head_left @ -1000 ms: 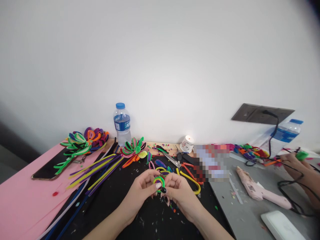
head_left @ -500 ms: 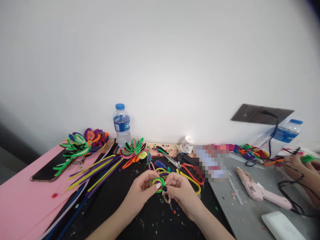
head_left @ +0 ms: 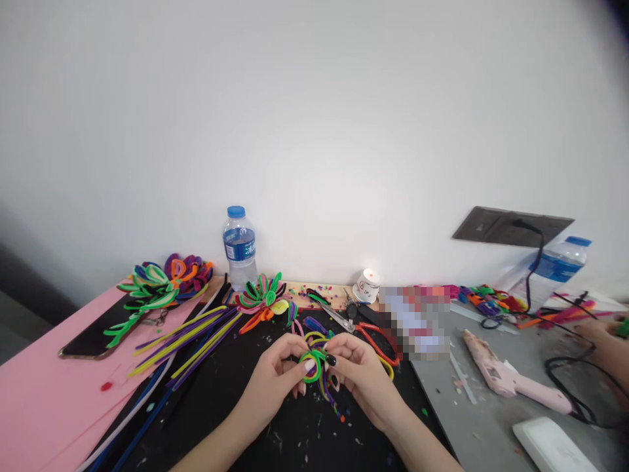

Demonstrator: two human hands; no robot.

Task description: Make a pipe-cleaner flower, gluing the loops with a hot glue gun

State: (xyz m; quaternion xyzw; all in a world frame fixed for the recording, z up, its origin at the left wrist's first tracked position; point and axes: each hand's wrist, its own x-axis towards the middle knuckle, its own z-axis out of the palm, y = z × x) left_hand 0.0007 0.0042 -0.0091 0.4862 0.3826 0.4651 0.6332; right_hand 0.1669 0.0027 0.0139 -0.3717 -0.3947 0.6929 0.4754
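Left hand [head_left: 275, 380] and right hand [head_left: 361, 377] meet over the table [head_left: 275, 432]; fingers of both pinch one green loop [head_left: 311, 364], steadying it for bending; scissors [head_left: 366, 326] near.

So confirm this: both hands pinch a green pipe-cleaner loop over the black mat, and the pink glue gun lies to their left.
Not quite. The head view shows the pink glue gun to their right, on the grey surface. The left hand and right hand do pinch the green pipe-cleaner loop over the black mat.
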